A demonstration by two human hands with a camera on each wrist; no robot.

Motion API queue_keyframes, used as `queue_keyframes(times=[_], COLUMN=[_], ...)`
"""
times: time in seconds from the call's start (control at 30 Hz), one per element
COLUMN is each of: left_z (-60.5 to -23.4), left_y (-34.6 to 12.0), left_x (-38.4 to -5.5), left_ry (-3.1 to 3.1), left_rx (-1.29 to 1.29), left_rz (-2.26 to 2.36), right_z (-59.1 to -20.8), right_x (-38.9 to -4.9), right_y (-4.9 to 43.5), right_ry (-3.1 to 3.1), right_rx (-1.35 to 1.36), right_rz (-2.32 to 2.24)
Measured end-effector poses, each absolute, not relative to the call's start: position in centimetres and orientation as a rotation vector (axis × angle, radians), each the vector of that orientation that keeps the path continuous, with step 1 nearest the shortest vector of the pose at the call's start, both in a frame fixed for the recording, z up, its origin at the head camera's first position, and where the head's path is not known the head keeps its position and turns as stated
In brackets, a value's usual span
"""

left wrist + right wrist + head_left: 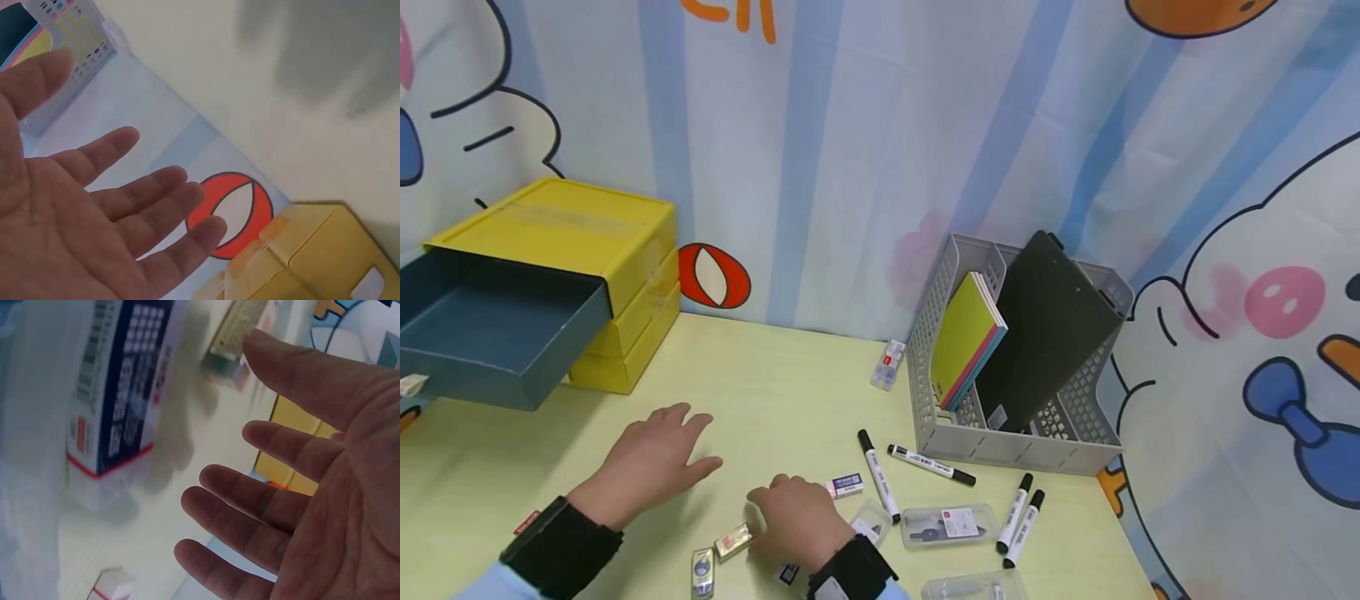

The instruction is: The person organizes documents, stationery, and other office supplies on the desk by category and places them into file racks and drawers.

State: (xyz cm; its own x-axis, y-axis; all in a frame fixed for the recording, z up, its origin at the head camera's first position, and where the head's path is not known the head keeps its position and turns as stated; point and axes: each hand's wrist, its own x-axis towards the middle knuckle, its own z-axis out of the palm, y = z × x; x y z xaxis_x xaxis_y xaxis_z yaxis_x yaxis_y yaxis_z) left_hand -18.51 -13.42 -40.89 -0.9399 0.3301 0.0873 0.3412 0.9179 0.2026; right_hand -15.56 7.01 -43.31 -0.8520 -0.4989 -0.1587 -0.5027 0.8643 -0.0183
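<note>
My left hand (651,458) is held over the table left of the small items, fingers spread and holding nothing; the left wrist view shows its bare palm (69,231). Among the stationery, my right hand (801,521) has loosely extended fingers, with nothing in its palm (350,512). Near its fingertips lies a small wrapped eraser (733,542), and a second wrapped eraser (703,572) is just left of that. A blue-and-white eraser (845,486) lies beyond the right hand. Another dark-labelled eraser (788,573), large in the right wrist view (125,394), is partly hidden below the hand.
Yellow drawers (625,283) stand at the left, the top grey-blue drawer (497,333) pulled out. A grey file rack (1015,446) holds notebooks (962,342) and a black clipboard (1041,333). Several markers (931,465) and clear cases (949,525) lie right of my hands; a small package (888,364) lies beside the rack.
</note>
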Motion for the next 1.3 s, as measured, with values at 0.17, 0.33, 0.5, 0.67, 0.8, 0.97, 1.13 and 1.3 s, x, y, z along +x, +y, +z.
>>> queue_keyframes(times=[0.17,0.33,0.5,0.67,0.8,0.97,1.13,1.3], left_z=[-41.6,-41.5,-41.5,-41.6,-41.8,-42.3,-42.3,-42.0], left_y=[-13.1,-12.7,-12.0,-11.5,-11.1,-10.5,-10.0,-9.6], left_x=[-18.4,-18.2,-18.1,-18.0,-17.9,-17.8,-17.8,-18.0], left_ry=[-3.039,-3.030,-3.013,-3.032,-3.081,-3.092,-3.040,-2.969], left_rx=[-0.564,-0.575,-0.605,-0.648,-0.708,-0.814,-0.887,-0.941], left_rz=[-0.371,-0.385,-0.424,-0.516,-0.639,-0.758,-0.795,-0.800], right_z=[-44.0,-44.7,-44.8,-44.4,-44.0,-43.2,-42.1,-41.7], right_x=[-15.5,-15.5,-15.5,-15.7,-16.1,-16.3,-16.3,-16.2], right_y=[6.2,6.1,6.2,6.9,7.7,8.8,9.5,9.8], right_ry=[2.867,2.908,2.936,2.920,2.948,3.050,3.122,3.176], right_rx=[-0.816,-0.858,-0.877,-0.849,-0.823,-0.826,-0.818,-0.841], right_rz=[0.114,0.155,0.157,0.081,0.027,-0.031,-0.109,-0.186])
